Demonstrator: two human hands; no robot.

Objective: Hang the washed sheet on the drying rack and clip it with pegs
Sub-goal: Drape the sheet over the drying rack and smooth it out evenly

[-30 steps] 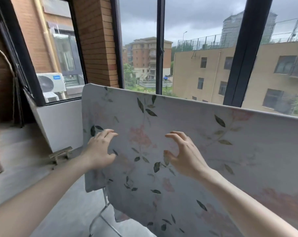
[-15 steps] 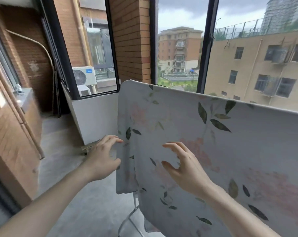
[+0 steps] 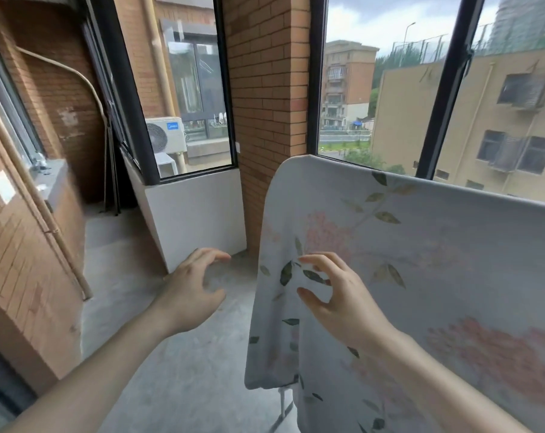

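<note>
Floral sheet [image 3: 421, 260] hangs draped over the drying rack [image 3: 282, 404] (only a leg shows). I see the left hand [image 3: 191, 295] empty, fingers spread above the concrete floor [image 3: 177, 370]; right hand [image 3: 340, 298] loosely curled in front of the sheet, gripping nothing.

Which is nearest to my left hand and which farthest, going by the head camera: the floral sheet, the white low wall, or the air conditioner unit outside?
From the left hand:
1. White low wall, just ahead of the fingertips.
2. Floral sheet, to its right, draped over the rack.
3. Air conditioner unit, outside beyond the window.
</note>
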